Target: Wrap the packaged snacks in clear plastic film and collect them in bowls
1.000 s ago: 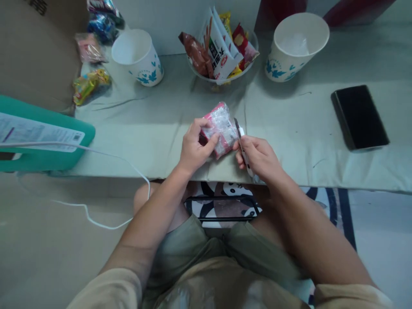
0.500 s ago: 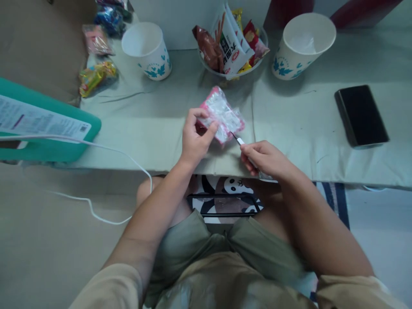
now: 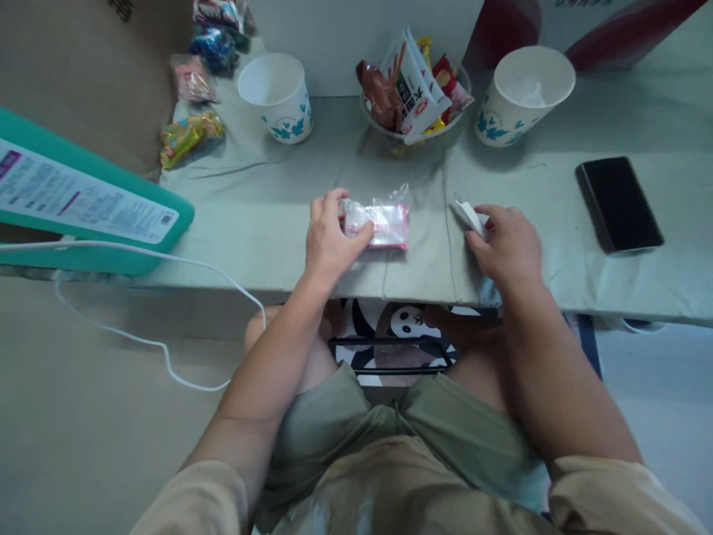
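A snack bowl [image 3: 384, 128] sits behind, a black phone [image 3: 618, 204] off right. The pink, crinkly packet [image 3: 384, 223] lies flat on the table [image 3: 250, 215], the left hand [image 3: 331, 245] with fingers pinching its end. The right hand [image 3: 509, 249] has fingers clenched on a small white tool [image 3: 469, 215].

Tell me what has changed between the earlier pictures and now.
The left hand lowered the pink packet from the air onto the table and still grips it. The right hand carried the white cutter away from the packet, to the right, and rests on the table, still holding it. The cups, snack bowl and phone stayed put.
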The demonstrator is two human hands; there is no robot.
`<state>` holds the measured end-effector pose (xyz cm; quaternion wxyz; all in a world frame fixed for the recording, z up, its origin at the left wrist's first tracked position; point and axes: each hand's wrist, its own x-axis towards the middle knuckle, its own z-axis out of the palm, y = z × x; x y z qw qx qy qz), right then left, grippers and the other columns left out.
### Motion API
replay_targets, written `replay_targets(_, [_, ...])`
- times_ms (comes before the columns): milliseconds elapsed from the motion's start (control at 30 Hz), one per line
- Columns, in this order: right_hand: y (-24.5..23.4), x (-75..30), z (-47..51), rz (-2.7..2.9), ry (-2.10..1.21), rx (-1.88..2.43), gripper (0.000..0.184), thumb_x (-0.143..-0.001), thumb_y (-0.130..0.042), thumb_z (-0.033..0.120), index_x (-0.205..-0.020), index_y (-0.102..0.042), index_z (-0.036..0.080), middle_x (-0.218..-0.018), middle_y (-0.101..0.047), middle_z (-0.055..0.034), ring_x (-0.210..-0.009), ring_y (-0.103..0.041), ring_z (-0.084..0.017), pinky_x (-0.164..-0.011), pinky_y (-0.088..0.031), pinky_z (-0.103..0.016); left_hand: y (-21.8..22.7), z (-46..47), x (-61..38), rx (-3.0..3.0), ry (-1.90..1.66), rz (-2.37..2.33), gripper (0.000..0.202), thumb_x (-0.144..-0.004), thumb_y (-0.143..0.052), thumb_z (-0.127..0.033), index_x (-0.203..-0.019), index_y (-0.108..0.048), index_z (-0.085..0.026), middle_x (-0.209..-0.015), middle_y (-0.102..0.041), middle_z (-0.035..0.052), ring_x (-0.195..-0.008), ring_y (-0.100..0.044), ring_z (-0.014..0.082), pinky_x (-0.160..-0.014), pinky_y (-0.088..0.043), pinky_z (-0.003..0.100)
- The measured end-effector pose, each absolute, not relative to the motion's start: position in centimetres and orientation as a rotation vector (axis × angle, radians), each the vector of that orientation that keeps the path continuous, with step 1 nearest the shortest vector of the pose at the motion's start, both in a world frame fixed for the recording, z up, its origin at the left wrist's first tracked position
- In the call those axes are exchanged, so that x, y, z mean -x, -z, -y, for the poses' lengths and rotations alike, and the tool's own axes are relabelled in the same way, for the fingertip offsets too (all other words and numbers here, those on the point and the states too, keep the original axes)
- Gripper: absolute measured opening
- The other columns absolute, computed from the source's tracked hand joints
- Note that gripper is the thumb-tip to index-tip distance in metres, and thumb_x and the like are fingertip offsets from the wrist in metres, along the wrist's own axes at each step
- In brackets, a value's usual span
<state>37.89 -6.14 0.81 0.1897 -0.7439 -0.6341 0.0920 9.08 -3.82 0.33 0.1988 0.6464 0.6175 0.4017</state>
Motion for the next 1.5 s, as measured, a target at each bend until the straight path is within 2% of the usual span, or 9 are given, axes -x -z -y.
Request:
replay_targets(167, [-1.0,-36.7,6.7,1.729,-0.090,1.905,0.052,-0.083,-0.060,0.027,-0.135,-0.060,0.020,-0.124,-0.062,-0.0190,-0.114,-0.061,-0.034,-0.099,-0.049,-0.059,-0.6,2.3,-8.2,-1.730,-1.120,-1.662,0.021,-0.082,-0.061,-0.014,-0.100,-0.063,-0.023,-0.094,-0.072,0.0020,-0.075,-0.064,0.0144,-0.069,-0.053,0.030])
replay_targets(300, [-1.2,-34.2,7.2,1.937,-0.297,1.432,0.068,-0.082,-0.057,0.026,-0.149,-0.044,0.023,-0.143,-0.058,-0.0173,-0.129,-0.057,-0.033,-0.106,-0.050,-0.054,-0.6,2.2,-8.7,-1.662,-1.142,-1.454,0.032,-0.079,-0.054,-0.007,-0.105,-0.060,-0.025,-0.090,-0.070,0.0008,-0.066,-0.061,0.0122,-0.055,-0.047,0.025])
replay_targets(500, [-2.1,-34.0,6.8,1.784,-0.417,1.483,0.026,-0.079,-0.051,0.017,-0.096,-0.069,0.024,-0.088,-0.069,-0.0054,-0.086,-0.067,-0.023,-0.090,-0.055,-0.044,0.1,1.5,-8.0,-1.658,-1.103,-1.501,0.035,-0.076,-0.054,-0.005,-0.104,-0.058,-0.026,-0.087,-0.068,-0.0004,-0.056,-0.051,0.0102,-0.051,-0.043,0.025])
replay_targets(733, [-1.9,-36.8,6.4,1.450,-0.337,1.715,0.015,-0.075,-0.048,0.014,-0.072,-0.060,0.023,-0.085,-0.065,-0.0064,-0.084,-0.065,-0.023,-0.085,-0.054,-0.043,0.3,0.6,-6.4,-1.807,-1.149,-1.749,0.029,-0.076,-0.057,-0.004,-0.095,-0.065,-0.024,-0.099,-0.067,0.0039,-0.082,-0.065,0.0172,-0.081,-0.056,0.034])
replay_targets(933, [-2.3,-35.8,7.2,1.751,-0.340,1.429,0.036,-0.084,-0.054,0.025,-0.119,-0.062,0.022,-0.118,-0.071,-0.0132,-0.109,-0.067,-0.028,-0.096,-0.052,-0.046,-1.0,1.8,-7.0,-2.122,-0.954,-1.534,0.021,-0.081,-0.071,-0.022,-0.102,-0.073,-0.022,-0.128,-0.062,0.0102,-0.124,-0.062,0.0295,-0.113,-0.050,0.046])
replay_targets(1000, [-2.3,-35.2,7.3,1.945,-0.418,1.468,0.046,-0.086,-0.060,0.028,-0.131,-0.060,0.022,-0.117,-0.073,-0.0123,-0.100,-0.069,-0.028,-0.094,-0.051,-0.047,-1.2,2.1,-7.0,-2.163,-0.880,-1.508,0.023,-0.080,-0.074,-0.029,-0.102,-0.075,-0.022,-0.127,-0.063,0.0097,-0.122,-0.063,0.0293,-0.111,-0.051,0.047])
replay_targets(1133, [-2.5,-34.9,7.3,2.082,-0.369,1.543,0.020,-0.094,-0.057,0.025,-0.103,-0.074,0.025,-0.098,-0.074,-0.0073,-0.094,-0.070,-0.026,-0.092,-0.047,-0.046,-1.7,2.4,-6.6,-2.236,-0.864,-1.458,0.011,-0.085,-0.068,-0.030,-0.090,-0.076,-0.025,-0.122,-0.066,0.0074,-0.119,-0.064,0.0279,-0.108,-0.052,0.048])
replay_targets(1367, [-3.9,-35.0,8.5,1.965,-0.263,1.335,0.020,-0.093,-0.055,0.026,-0.087,-0.074,0.027,-0.099,-0.077,-0.0063,-0.095,-0.072,-0.025,-0.089,-0.053,-0.043,-3.6,4.0,-6.7,-2.425,-1.039,-1.328,0.005,-0.078,-0.067,-0.024,-0.073,-0.066,-0.025,-0.097,-0.076,0.0040,-0.110,-0.070,0.0303,-0.107,-0.050,0.053])
replay_targets(1500, [-4.7,-35.0,9.4,2.101,-0.389,1.306,0.020,-0.087,-0.054,0.025,-0.088,-0.075,0.026,-0.086,-0.078,-0.0043,-0.081,-0.071,-0.022,-0.081,-0.052,-0.038,-4.6,5.6,-6.7,-2.537,-0.869,-1.265,0.006,-0.081,-0.062,-0.025,-0.077,-0.067,-0.024,-0.080,-0.075,0.0027,-0.077,-0.070,0.0223,-0.077,-0.056,0.038])
